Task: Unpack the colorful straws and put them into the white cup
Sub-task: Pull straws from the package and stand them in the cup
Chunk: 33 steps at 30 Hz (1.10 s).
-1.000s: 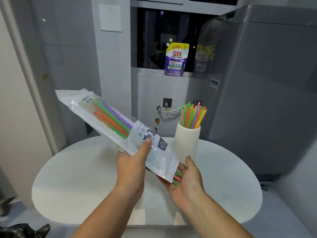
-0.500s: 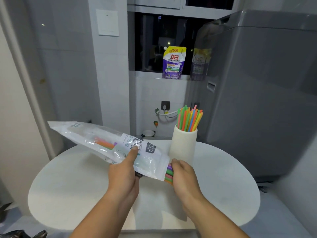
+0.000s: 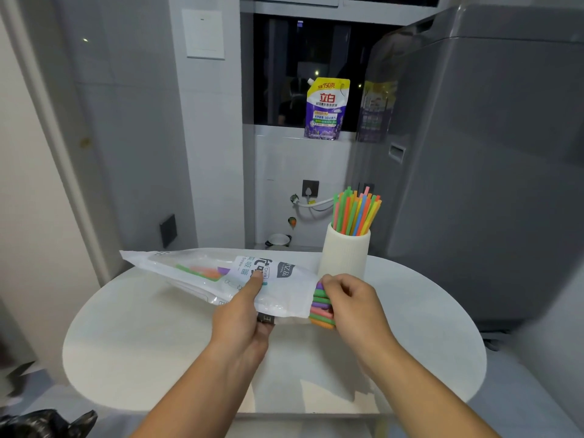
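Observation:
A white plastic straw package (image 3: 202, 276) lies nearly level just above the round white table (image 3: 151, 339). My left hand (image 3: 243, 317) grips the package near its printed label, thumb on top. A bundle of colorful straws (image 3: 321, 306) sticks out of the package's open right end, and my right hand (image 3: 350, 306) is closed around those ends. More straws show through the package's clear part at the left. Behind my right hand stands the ribbed white cup (image 3: 344, 254), which holds several colorful straws (image 3: 355, 213) upright.
A grey washing machine (image 3: 474, 169) rises right of the table. A purple detergent pouch (image 3: 325, 109) stands on the window ledge behind. A wall socket and white hose (image 3: 311, 200) sit on the back wall. A black bag (image 3: 47, 423) lies at bottom left.
The package has dropped from a steep tilt to nearly level, close to the table. My right hand went from open under the package's end to closed on the protruding straws.

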Each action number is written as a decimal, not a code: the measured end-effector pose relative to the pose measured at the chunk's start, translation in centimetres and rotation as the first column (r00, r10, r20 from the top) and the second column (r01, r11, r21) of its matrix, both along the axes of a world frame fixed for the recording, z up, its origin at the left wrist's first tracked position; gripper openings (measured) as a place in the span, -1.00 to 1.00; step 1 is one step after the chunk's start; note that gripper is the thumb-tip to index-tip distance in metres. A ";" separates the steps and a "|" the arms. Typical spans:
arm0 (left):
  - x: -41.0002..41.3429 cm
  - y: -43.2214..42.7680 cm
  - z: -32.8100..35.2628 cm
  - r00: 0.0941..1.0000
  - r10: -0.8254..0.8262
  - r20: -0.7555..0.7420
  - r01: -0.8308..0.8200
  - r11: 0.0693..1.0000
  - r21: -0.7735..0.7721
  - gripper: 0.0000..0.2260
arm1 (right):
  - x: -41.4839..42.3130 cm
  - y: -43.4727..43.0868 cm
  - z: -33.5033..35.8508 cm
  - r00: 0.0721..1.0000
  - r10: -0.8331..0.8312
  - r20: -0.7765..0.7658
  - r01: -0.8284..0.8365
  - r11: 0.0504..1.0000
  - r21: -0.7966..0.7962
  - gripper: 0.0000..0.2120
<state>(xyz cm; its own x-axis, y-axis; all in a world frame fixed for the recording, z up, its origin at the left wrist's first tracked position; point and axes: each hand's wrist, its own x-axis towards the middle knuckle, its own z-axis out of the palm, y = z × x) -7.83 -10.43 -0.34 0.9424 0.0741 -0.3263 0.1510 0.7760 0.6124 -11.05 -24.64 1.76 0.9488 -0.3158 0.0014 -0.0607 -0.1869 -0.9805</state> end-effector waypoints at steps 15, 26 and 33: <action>0.7 1.2 0.2 0.997 0.063 -0.050 -0.064 0.998 -0.021 -0.67 | 0.4 -2.7 0.3 0.998 -0.004 0.064 0.015 0.986 -0.165 -0.73; 0.8 1.0 -0.2 0.999 0.041 -0.034 -0.042 0.999 -0.012 -0.75 | 0.3 -1.7 0.4 0.999 0.004 0.044 -0.005 0.999 0.032 -0.74; 0.7 1.1 0.2 0.998 0.042 -0.037 -0.043 0.999 -0.032 -0.73 | 0.0 -3.0 1.2 0.994 -0.092 0.065 0.063 0.931 0.361 -0.77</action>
